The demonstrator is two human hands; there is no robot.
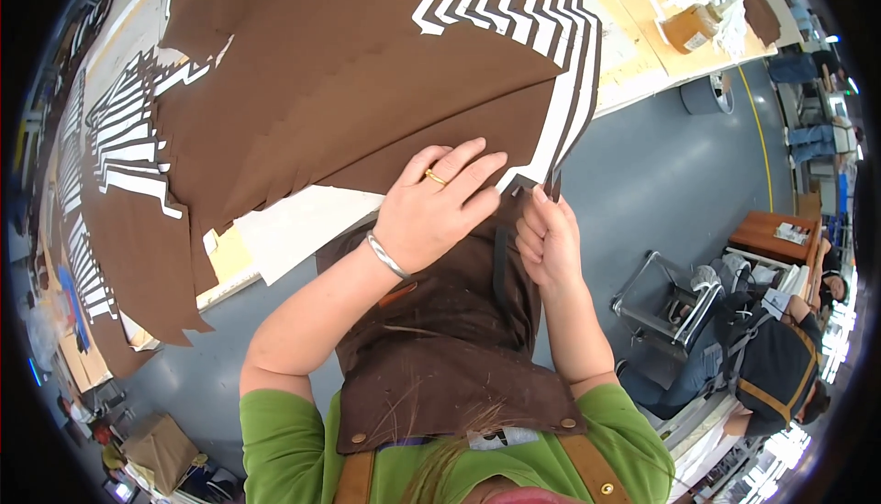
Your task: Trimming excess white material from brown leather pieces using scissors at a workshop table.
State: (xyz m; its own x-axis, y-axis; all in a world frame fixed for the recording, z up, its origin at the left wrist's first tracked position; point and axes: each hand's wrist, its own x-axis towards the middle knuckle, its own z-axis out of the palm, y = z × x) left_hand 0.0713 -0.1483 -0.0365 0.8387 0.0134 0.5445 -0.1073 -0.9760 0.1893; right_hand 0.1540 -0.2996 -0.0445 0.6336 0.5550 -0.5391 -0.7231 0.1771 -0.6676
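Note:
Brown sheets (pixel 349 73), leather or fabric, lie in an overlapping stack on the table, many edged with white strips (pixel 564 123). My left hand (pixel 436 197), wearing a ring and a bangle, rests with fingers spread on the near edge of the top sheet. Just to its right, off the table's front edge, my right hand (pixel 551 233) is closed. Its thumb and fingers pinch a narrow dark pointed strip (pixel 556 183) beside the white-edged corner of the sheets. Whether that strip is part of a sheet or separate cannot be made out.
More white-edged brown pieces (pixel 138 146) fan out at the left, some hanging over the edge. An amber jar (pixel 690 29) stands at the far right of the table (pixel 642 87). Beyond are a grey bin (pixel 707 96), a metal cart (pixel 665 302) and a seated person (pixel 771 357).

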